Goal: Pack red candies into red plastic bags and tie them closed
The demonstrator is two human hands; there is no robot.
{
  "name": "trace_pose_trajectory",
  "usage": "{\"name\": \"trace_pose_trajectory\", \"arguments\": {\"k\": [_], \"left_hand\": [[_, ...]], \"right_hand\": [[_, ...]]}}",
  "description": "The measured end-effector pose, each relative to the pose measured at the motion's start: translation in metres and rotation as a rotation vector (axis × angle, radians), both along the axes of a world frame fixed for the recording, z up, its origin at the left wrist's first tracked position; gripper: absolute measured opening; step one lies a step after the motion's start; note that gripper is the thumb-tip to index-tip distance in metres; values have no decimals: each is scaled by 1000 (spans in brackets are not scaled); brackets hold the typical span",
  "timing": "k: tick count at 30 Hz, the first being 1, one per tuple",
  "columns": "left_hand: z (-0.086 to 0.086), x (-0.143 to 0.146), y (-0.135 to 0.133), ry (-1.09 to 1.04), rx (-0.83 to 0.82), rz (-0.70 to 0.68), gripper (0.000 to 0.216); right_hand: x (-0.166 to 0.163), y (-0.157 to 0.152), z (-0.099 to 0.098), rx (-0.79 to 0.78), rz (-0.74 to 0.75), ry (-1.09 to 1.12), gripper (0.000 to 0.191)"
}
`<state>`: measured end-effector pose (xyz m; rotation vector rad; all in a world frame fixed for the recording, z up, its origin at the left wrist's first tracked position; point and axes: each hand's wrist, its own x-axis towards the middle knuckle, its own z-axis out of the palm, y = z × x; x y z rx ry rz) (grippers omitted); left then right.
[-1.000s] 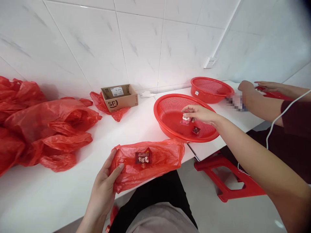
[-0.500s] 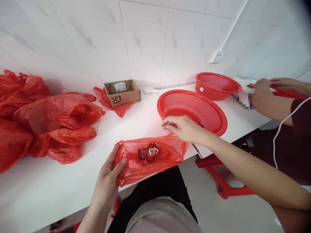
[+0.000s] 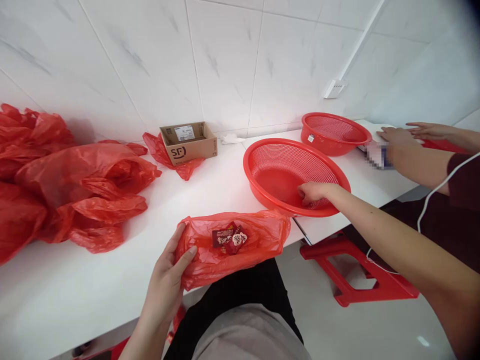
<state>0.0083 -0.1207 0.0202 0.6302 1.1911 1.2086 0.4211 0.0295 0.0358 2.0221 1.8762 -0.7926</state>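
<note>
My left hand [image 3: 170, 265] grips the near-left end of a red plastic bag [image 3: 262, 242], thumb on top and fingers beneath. The bag lies spread at the table's front edge. Inside it rest several small dark red packets [image 3: 234, 239] with pale printing. My right hand [image 3: 314, 193] reaches down into a large red perforated basket [image 3: 255, 190], fingers curled near its floor. Whatever those fingers hold, if anything, is hidden.
Crumpled red bags [image 3: 86, 185] cover the left of the table. A cardboard box [image 3: 195, 151] stands by the wall on another bag. To the right are a second red basket [image 3: 333, 142], a co-worker's hands [image 3: 405, 140] and a red stool [image 3: 345, 270].
My right hand has moved from above the bag's far edge, rightward and down into the large basket. My left hand and the bag stay put. The co-worker's hands have shifted slightly.
</note>
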Motion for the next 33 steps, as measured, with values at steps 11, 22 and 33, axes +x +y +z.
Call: {"name": "trace_pose_trajectory", "arguments": {"k": [11,22,33], "left_hand": [[-3,-2,0,15,-14,-16,71],[-2,1,0,-16,5,-5,70],[-3,-5,-4,-17,9,-18,73]], "right_hand": [[-32,-20,52,40,-11,1017,23],[-133,-70,69,94,275,1169,13],[-200,-89,-12,430,653,282,38]]}}
